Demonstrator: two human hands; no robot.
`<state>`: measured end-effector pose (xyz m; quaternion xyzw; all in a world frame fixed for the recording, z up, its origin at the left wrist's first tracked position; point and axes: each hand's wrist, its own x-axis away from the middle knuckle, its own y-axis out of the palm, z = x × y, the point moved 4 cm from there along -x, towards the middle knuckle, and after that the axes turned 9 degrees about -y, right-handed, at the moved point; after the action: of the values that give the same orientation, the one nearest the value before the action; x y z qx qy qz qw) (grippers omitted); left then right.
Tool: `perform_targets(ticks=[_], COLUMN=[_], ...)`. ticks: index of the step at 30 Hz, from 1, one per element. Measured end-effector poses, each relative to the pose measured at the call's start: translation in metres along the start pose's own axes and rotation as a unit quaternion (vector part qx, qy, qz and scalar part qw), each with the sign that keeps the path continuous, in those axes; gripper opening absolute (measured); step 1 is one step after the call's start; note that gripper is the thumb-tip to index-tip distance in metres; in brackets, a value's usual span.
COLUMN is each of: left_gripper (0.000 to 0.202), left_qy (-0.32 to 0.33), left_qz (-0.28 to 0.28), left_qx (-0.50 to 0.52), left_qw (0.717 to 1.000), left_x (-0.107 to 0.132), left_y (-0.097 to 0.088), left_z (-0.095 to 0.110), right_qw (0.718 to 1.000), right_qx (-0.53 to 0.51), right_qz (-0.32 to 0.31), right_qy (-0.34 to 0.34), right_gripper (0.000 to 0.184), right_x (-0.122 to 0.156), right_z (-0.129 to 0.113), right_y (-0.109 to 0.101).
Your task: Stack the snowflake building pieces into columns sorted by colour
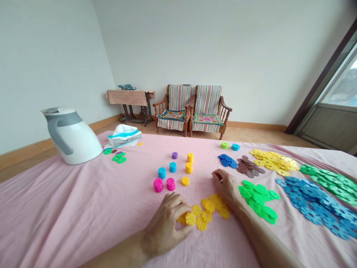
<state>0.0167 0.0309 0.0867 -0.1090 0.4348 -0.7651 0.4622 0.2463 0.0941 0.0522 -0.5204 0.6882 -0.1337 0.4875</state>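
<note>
My left hand (167, 221) is curled at the near edge of the table, its thumb and fingers closed around yellow snowflake discs (190, 219). Loose yellow discs (206, 216) spread rightward from it in a flat pile. Above that pile, my right hand (227, 186) is bent with fingertips pinched together near the cloth; anything inside the pinch is hidden. Just beyond the hands stand small disc stacks: a low yellow stack (185, 181), taller yellow stacks (189, 168), magenta stacks (170, 184), blue stacks (162, 172) and a purple stack (174, 155).
Right of my right arm lie piles of green (259, 197), brown (248, 167), dark blue (227, 160), yellow (275, 162) and blue discs (318, 201). A white-grey jug (80, 137) and a tissue pack (125, 137) stand at left on the pink cloth (83, 208).
</note>
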Motion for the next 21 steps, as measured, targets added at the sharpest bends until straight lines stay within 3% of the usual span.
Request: perform_targets(ticks=[6,10,14,17,21], left_gripper=[0.023,0.025,0.032,0.046,0.051], left_qy=[-0.105,-0.170,-0.202,-0.222,-0.231], left_qz=[0.064,0.072,0.085,0.058,-0.004], left_qx=[0.148,0.307,0.381,0.432,0.480], left_qw=[0.981,0.934,0.898,0.872,0.846], left_x=[-0.005,-0.008,-0.010,-0.011,-0.011], left_y=[-0.004,-0.003,-0.005,-0.003,0.002], left_z=[-0.022,-0.034,-0.041,-0.043,-0.041], right_qw=[0.994,0.980,0.964,0.954,0.943], right_qx=[-0.083,-0.142,-0.176,-0.196,-0.224], right_qz=[-0.037,-0.057,-0.100,-0.141,-0.190], right_qy=[-0.067,-0.127,-0.175,-0.179,-0.155], right_gripper=[0.015,0.016,0.030,0.042,0.037], right_x=[0.003,0.013,0.022,0.024,0.024], right_z=[-0.053,-0.092,-0.111,-0.118,-0.126], right_y=[-0.003,0.001,0.005,0.007,0.011])
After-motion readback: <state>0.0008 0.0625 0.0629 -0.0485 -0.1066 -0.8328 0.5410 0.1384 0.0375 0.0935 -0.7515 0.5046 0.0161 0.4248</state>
